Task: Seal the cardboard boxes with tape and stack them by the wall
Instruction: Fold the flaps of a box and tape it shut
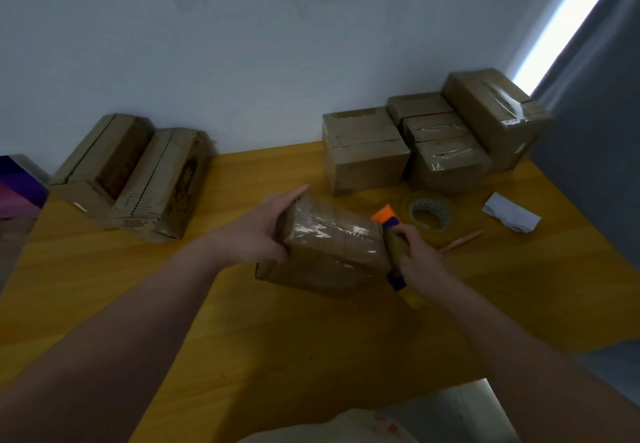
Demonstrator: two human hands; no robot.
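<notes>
A yellow wooden table stands against a plain pale wall. At the right, a grey curtain leaves a bright strip, probably a window. The room is dim.

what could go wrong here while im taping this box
1. The box looks tilted, and only the left hand steadies it. Pressure from the tape dispenser in the right hand could twist it out of that grip and wrinkle the tape.
2. The loose tape roll and the pen lie just past the dispenser, so a long pull may knock them away.
</notes>
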